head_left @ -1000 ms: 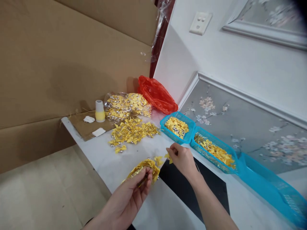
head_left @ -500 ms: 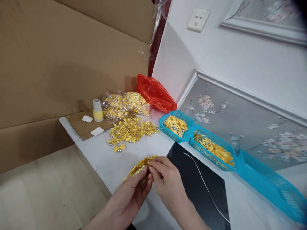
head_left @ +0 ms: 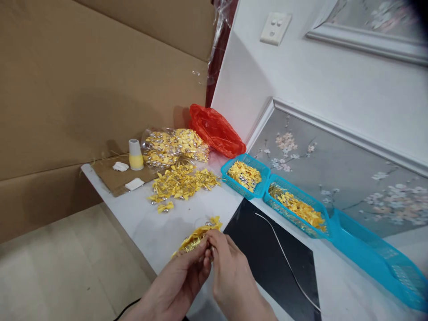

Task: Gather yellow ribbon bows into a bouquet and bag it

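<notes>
— White surface [head_left: 150,225] below us; where's our strand of yellow bows [head_left: 199,234]?
— Pinched between our left hand [head_left: 177,285] and right hand [head_left: 230,276], above its edge. Light, floppy, we reckon; hold the bunched end.

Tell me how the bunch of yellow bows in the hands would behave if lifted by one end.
Probably floppy: the bunch of yellow bows bends in a curve over the left hand. Likely light: the left hand and right hand merely pinch it. Unlikely to roll: the loose bows on the table lie flat in a heap.
</notes>
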`<state>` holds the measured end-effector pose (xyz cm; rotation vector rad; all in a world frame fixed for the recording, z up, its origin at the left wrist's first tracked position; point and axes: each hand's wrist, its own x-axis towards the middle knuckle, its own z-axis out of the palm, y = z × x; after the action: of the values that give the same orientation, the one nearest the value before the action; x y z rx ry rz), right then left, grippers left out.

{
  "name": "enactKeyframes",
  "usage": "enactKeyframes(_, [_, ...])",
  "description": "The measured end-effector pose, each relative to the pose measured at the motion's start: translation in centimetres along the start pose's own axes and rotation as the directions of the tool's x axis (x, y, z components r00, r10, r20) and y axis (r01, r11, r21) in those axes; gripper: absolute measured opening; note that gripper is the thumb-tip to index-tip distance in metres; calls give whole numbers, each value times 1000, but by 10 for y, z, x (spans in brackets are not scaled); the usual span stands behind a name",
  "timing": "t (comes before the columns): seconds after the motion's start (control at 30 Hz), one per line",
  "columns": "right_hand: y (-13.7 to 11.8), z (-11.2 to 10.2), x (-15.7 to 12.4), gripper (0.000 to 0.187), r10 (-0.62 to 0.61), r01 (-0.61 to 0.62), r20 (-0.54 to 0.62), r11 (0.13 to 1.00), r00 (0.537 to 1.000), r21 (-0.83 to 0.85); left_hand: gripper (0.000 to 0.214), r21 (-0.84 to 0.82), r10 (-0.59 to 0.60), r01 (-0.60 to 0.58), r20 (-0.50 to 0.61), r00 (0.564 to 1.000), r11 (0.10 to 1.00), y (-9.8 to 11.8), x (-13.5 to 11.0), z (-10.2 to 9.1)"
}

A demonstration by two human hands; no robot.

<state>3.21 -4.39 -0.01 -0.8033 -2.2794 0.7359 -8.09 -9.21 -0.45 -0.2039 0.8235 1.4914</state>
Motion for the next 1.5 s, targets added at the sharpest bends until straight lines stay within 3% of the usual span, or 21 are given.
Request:
enactKeyframes(0.1, [10, -14, 9, 22, 105, -90, -58, 970, 993, 224, 12, -35, 7, -7, 17, 1000, 999, 10, -3, 1])
enactKeyframes(0.17, [24, -24, 17, 20, 201, -155, -144, 946, 969, 283, 14, -51, 45, -44, 11, 999, 998, 20, -5, 4])
enactKeyframes(0.23, [40, -31, 24, 20, 246, -201, -181, 950, 952, 239, 16, -43, 104, -105, -9, 995, 994, 32, -7, 7])
enactKeyframes(0.33, [56, -29, 28, 16, 212, -205, -92, 975, 973, 80, 18, -29, 176, -177, -31, 984, 984, 47, -9, 9])
enactKeyframes(0.53, [52, -4, 30, 22, 116, -117, -12, 983, 993, -144, 19, -50, 214, -216, -33, 976, 975, 52, -6, 8])
enactKeyframes(0.7, [57, 16, 53, 27, 89, -90, -14, 969, 996, -228, 18, -37, 227, -227, -21, 974, 973, 52, -2, 8])
enactKeyframes(0.8, [65, 19, 61, 18, 116, -119, -29, 986, 993, -119, 18, -26, 222, -223, -51, 974, 974, 51, -1, 4])
enactKeyframes(0.9, [69, 9, 57, 13, 171, -168, -39, 983, 984, 74, 15, -17, 215, -216, -56, 975, 976, 49, -1, -1])
enactKeyframes(1.03, [67, -17, 45, 26, 263, -247, -4, 910, 965, 333, 15, 2, 194, -194, -52, 980, 981, 43, 2, -3])
enactKeyframes(1.23, [57, -38, 27, 30, 335, -300, 24, 806, 942, 510, 15, 47, 125, -123, -33, 992, 991, 26, 6, 5])
enactKeyframes(1.3, [54, -39, 24, 28, 356, -322, 20, 817, 934, 478, 16, 50, 107, -105, -35, 994, 993, 21, 6, 6])
enactKeyframes(1.37, [51, -40, 22, 23, 359, -337, -2, 877, 933, 343, 15, 51, 91, -90, -24, 996, 995, 17, 6, 7])
enactKeyframes(1.5, [42, -48, 23, 6, 286, -283, -4, 951, 958, 122, 16, 55, 70, -70, -9, 997, 996, 12, 8, 6])
